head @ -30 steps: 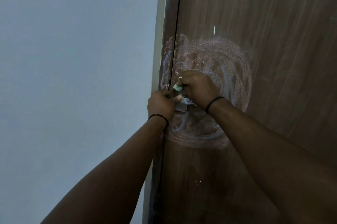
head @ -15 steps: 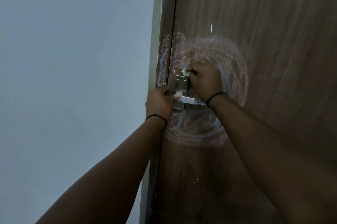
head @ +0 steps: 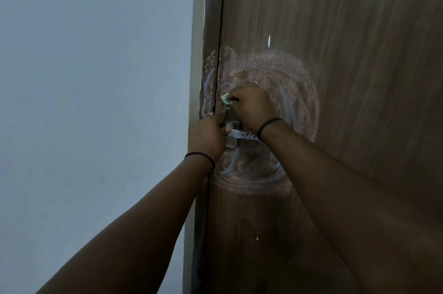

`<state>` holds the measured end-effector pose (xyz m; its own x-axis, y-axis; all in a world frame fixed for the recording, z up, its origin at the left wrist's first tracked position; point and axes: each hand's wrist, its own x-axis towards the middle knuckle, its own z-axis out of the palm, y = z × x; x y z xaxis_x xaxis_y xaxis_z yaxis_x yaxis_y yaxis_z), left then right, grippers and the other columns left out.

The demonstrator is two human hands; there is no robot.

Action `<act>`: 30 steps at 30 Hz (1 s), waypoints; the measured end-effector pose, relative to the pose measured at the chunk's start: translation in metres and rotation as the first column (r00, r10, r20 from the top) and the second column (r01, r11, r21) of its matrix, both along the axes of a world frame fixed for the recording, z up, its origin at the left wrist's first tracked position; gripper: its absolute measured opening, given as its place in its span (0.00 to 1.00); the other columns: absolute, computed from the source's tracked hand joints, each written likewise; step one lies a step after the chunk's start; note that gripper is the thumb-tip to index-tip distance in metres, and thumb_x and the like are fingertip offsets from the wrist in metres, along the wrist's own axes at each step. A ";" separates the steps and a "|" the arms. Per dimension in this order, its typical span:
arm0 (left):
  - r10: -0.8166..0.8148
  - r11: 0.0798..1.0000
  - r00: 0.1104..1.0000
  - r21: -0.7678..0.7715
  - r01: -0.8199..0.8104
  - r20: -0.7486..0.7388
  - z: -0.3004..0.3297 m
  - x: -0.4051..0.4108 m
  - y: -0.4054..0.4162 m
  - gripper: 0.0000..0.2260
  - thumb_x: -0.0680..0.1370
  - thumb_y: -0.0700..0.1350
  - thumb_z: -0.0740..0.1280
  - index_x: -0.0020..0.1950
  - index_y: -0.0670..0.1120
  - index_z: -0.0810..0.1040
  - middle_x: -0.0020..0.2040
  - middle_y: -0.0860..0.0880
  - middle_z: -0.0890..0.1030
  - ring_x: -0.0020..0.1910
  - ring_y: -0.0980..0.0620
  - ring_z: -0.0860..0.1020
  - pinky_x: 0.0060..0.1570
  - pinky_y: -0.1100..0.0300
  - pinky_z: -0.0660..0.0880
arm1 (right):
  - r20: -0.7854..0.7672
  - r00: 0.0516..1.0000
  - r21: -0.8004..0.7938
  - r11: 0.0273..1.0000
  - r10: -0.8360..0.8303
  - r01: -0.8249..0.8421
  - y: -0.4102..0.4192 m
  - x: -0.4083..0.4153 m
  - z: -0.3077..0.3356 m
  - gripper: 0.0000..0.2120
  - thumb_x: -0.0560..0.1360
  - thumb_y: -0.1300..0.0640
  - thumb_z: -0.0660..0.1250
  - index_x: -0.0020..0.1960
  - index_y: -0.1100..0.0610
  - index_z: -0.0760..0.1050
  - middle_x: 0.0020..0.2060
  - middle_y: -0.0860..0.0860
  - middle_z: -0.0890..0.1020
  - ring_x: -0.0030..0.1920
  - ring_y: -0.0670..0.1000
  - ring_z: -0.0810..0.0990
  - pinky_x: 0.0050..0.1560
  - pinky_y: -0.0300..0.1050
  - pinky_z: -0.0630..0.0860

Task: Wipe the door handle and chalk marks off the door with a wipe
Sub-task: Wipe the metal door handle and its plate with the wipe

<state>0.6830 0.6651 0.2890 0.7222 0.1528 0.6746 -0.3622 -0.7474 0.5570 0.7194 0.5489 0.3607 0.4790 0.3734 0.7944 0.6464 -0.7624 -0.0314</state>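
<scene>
A brown wooden door (head: 347, 30) carries a wide ring of smeared pink and blue chalk marks (head: 304, 92) around its metal handle (head: 232, 123). My right hand (head: 251, 104) grips a small pale green wipe (head: 225, 98) and presses it against the door just above the handle's plate. My left hand (head: 207, 136) grips the handle at its left side, thumb on the lever. Most of the lever is hidden behind my right wrist.
The dark door frame (head: 209, 30) runs along the door's left edge and bears chalk smears too. A plain pale wall (head: 96, 78) fills the left side. A small white chalk dash (head: 269, 41) sits above the ring.
My right hand has slid the wipe up off the handle plate, which now shows. My left hand has kept its hold on the handle.
</scene>
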 end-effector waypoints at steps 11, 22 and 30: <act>0.031 0.998 0.999 0.050 -0.031 -0.010 0.000 0.001 0.001 0.21 0.78 0.43 0.67 0.71 0.47 0.72 0.58 0.42 0.82 0.55 0.44 0.80 0.56 0.50 0.77 | -0.133 0.990 0.200 0.980 0.040 -0.013 -0.036 -0.008 -0.038 0.08 0.71 0.65 0.69 0.47 0.58 0.85 0.46 0.56 0.85 0.45 0.54 0.81 0.50 0.44 0.77; 0.104 0.894 0.995 0.437 -0.098 0.010 0.021 0.006 -0.003 0.17 0.79 0.42 0.62 0.67 0.40 0.71 0.61 0.39 0.74 0.54 0.40 0.76 0.49 0.52 0.73 | -0.200 0.979 0.217 0.976 0.044 0.001 -0.031 -0.001 -0.034 0.08 0.70 0.66 0.68 0.39 0.58 0.85 0.38 0.53 0.86 0.39 0.52 0.83 0.46 0.49 0.80; 0.177 0.841 0.984 0.525 -0.134 -0.033 0.024 0.009 -0.008 0.22 0.81 0.42 0.56 0.75 0.37 0.60 0.58 0.40 0.77 0.52 0.41 0.77 0.39 0.56 0.66 | -0.218 0.975 0.402 0.914 0.048 0.044 -0.020 -0.001 -0.022 0.09 0.72 0.66 0.67 0.43 0.58 0.85 0.43 0.53 0.86 0.45 0.50 0.82 0.47 0.40 0.78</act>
<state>0.6923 0.6572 0.3126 0.7710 -0.0888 0.6306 -0.1892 -0.9775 0.0937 0.7186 0.5288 0.3392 0.6571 0.0454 0.7525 0.5894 -0.6533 -0.4752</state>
